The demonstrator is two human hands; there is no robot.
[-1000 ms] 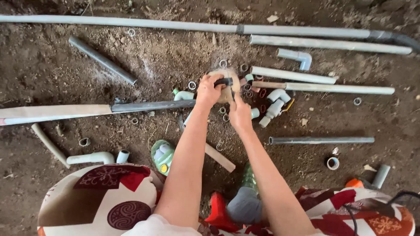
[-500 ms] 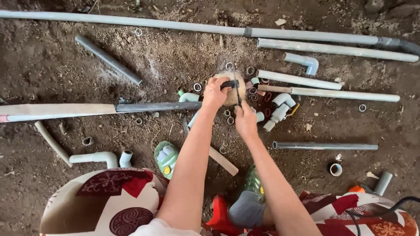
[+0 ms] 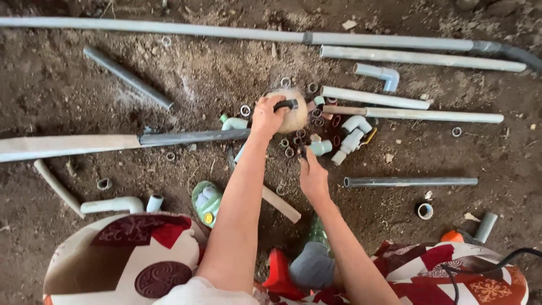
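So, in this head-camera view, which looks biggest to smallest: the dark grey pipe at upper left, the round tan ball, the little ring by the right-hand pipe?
1. Dark grey pipe, longest.
2. Round tan ball under the left hand.
3. White ring, smallest.

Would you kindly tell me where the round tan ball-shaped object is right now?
In the head view, the round tan object sits on the dirt just above centre, held by the left hand, with small pipe rings below it and grey elbow fittings to its right.

No screen and no sign is in view. One small green and white package (image 3: 206, 202) with a yellow round spot lies on the soil beside the left forearm.
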